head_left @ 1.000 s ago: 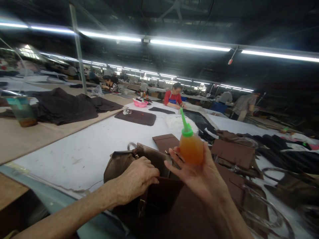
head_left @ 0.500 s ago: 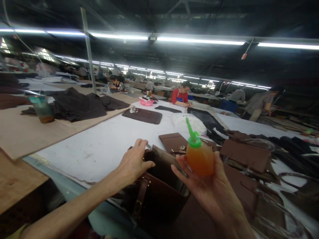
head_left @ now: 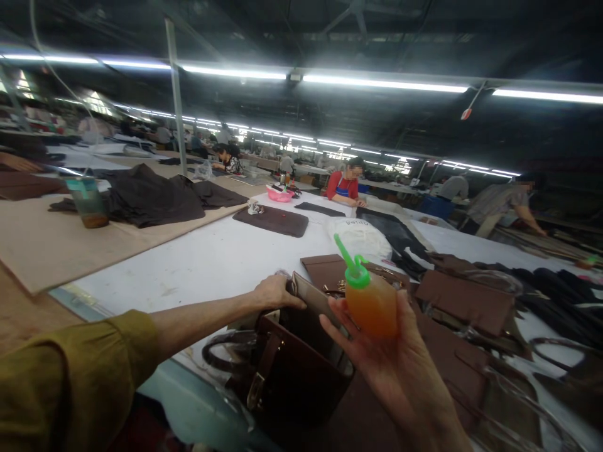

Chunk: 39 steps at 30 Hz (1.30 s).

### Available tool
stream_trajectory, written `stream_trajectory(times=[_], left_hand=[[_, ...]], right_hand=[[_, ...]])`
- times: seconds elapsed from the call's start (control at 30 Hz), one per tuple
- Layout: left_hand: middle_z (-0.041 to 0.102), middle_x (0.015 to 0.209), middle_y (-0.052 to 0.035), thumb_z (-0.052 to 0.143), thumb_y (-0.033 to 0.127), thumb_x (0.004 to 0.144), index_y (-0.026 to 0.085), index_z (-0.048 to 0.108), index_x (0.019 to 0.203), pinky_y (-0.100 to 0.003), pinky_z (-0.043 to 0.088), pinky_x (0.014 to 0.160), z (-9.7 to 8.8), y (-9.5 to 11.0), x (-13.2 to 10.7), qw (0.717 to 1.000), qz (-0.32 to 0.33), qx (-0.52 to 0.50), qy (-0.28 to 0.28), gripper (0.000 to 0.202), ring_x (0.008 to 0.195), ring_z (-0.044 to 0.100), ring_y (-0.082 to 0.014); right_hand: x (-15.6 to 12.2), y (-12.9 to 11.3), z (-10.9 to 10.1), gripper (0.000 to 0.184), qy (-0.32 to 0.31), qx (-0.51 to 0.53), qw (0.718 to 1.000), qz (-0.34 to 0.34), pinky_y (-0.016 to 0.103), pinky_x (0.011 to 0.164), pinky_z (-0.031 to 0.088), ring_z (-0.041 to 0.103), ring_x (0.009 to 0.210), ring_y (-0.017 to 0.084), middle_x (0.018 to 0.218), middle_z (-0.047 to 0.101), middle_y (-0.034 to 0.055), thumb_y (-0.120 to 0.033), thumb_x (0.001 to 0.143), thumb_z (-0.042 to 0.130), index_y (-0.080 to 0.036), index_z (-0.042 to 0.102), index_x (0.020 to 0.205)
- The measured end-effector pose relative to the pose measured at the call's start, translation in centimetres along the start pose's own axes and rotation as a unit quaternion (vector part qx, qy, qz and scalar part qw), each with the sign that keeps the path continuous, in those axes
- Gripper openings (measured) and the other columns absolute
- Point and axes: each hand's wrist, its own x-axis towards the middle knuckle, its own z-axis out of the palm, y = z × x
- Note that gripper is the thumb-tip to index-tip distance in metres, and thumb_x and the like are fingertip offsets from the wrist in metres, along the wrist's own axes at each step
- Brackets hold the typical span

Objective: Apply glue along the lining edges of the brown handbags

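My right hand [head_left: 381, 351] is raised palm up, its fingers curled round a small orange squeeze bottle [head_left: 372, 304] with a green cap and a thin green nozzle pointing up and left. My left hand [head_left: 276, 294] reaches forward and grips the far upper edge of a dark brown leather handbag [head_left: 301, 370] that stands open at the near edge of the white table [head_left: 221, 257]. The bag has a strap with a metal buckle on its front and a clear-wrapped handle at its left.
Brown leather pieces and more bags with wrapped handles [head_left: 466, 295] lie to the right. A white sack [head_left: 360, 235] and a dark mat [head_left: 276, 221] sit farther back. At left, a cup [head_left: 89, 201] and dark fabric [head_left: 155, 198] rest on a tan board. Other people work at distant tables.
My left hand moved from the bag's near opening to its far edge and stretched out. The bag now stands more upright. The bottle stays held up in my right hand.
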Motion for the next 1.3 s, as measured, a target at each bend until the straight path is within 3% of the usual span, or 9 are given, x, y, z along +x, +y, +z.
stream_trajectory(times=[0.1, 0.23, 0.47, 0.63, 0.9, 1.03, 1.1, 1.17, 1.3], left_hand=[[0.062, 0.068, -0.0048, 0.074, 0.048, 0.046, 0.017, 0.061, 0.068, -0.031, 0.044, 0.064, 0.8, -0.4, 0.7, 1.000, -0.008, -0.016, 0.025, 0.040, 0.078, 0.060, -0.0273], [0.063, 0.067, -0.0022, 0.064, 0.030, 0.059, 0.016, 0.061, 0.074, -0.028, 0.046, 0.059, 1.6, -1.5, 0.7, 0.994, 0.024, -0.104, -0.009, 0.021, 0.068, 0.060, -0.0201], [0.064, 0.085, -0.0044, 0.058, 0.030, 0.065, 0.013, 0.050, 0.104, -0.027, 0.048, 0.064, 1.3, -2.6, -0.6, 0.961, 0.105, -0.254, -0.038, 0.043, 0.073, 0.060, -0.0168], [0.063, 0.087, -0.0073, 0.059, 0.037, 0.065, 0.011, 0.055, 0.094, -0.028, 0.046, 0.067, 0.0, -1.6, -1.2, 0.946, 0.137, -0.291, -0.045, 0.039, 0.075, 0.059, -0.0178], [0.059, 0.069, 0.0003, 0.060, 0.041, 0.069, 0.012, 0.061, 0.084, -0.024, 0.041, 0.060, -5.1, 3.7, -1.1, 0.964, 0.158, -0.199, -0.079, 0.033, 0.062, 0.053, -0.0129], [0.053, 0.058, 0.0051, 0.061, 0.035, 0.067, 0.014, 0.063, 0.075, -0.021, 0.033, 0.053, -7.2, 6.5, -0.5, 0.970, 0.191, -0.063, -0.138, 0.022, 0.055, 0.045, -0.0095], [0.052, 0.055, 0.0054, 0.063, 0.031, 0.064, 0.014, 0.064, 0.069, -0.021, 0.032, 0.052, -7.4, 7.3, -0.3, 0.963, 0.202, -0.003, -0.176, 0.018, 0.054, 0.043, -0.0095], [0.053, 0.053, 0.0051, 0.064, 0.030, 0.061, 0.014, 0.066, 0.067, -0.021, 0.031, 0.052, -7.1, 7.6, -0.3, 0.955, 0.201, 0.040, -0.215, 0.017, 0.054, 0.044, -0.0101], [0.056, 0.052, 0.0044, 0.065, 0.028, 0.058, 0.016, 0.068, 0.067, -0.021, 0.034, 0.052, -5.2, 7.5, -0.5, 0.937, 0.184, 0.088, -0.282, 0.015, 0.053, 0.047, -0.0116]], right_hand=[[0.0, -0.2, -0.1, 0.046, 0.018, -0.001, 1.000, 0.001, 0.059, 0.090, 0.038, 0.055, 0.100, 0.035, 0.100, 0.064, 0.0120, -0.049, 0.075, 0.065, -0.014, 0.062, 0.105], [0.1, -0.7, -0.2, 0.044, 0.033, 0.002, 0.999, -0.005, 0.058, 0.091, 0.038, 0.054, 0.102, 0.034, 0.104, 0.063, 0.0115, -0.048, 0.075, 0.065, -0.016, 0.061, 0.105], [0.0, -1.0, -0.2, 0.045, 0.076, 0.020, 0.997, -0.025, 0.060, 0.089, 0.040, 0.050, 0.107, 0.035, 0.102, 0.061, 0.0104, -0.047, 0.075, 0.066, -0.018, 0.059, 0.108], [-0.5, -1.5, 0.1, 0.040, 0.110, 0.032, 0.993, -0.032, 0.060, 0.087, 0.041, 0.054, 0.103, 0.032, 0.097, 0.063, 0.0098, -0.047, 0.076, 0.065, -0.020, 0.061, 0.104], [-2.8, -2.1, 0.2, 0.042, 0.099, 0.036, 0.994, -0.033, 0.060, 0.085, 0.041, 0.058, 0.095, 0.030, 0.089, 0.064, 0.0091, -0.057, 0.073, 0.062, -0.024, 0.065, 0.098], [-4.6, -2.2, -0.5, 0.041, 0.094, 0.025, 0.995, -0.028, 0.042, 0.076, 0.052, 0.061, 0.082, 0.023, 0.085, 0.065, 0.0097, -0.056, 0.077, 0.059, -0.020, 0.066, 0.095], [-5.4, -2.4, -1.7, 0.040, 0.090, 0.008, 0.995, -0.037, 0.026, 0.061, 0.054, 0.061, 0.070, 0.017, 0.086, 0.066, 0.0126, -0.051, 0.080, 0.057, -0.016, 0.066, 0.098], [-6.0, -2.7, -3.5, 0.038, 0.096, -0.013, 0.994, -0.056, 0.017, 0.046, 0.049, 0.056, 0.057, 0.012, 0.088, 0.066, 0.0147, -0.046, 0.082, 0.057, -0.014, 0.065, 0.101], [-7.0, -3.5, -7.6, 0.032, 0.134, -0.099, 0.979, -0.115, 0.014, 0.039, 0.047, 0.057, 0.056, 0.013, 0.093, 0.068, 0.0103, -0.039, 0.076, 0.066, -0.020, 0.065, 0.102]])
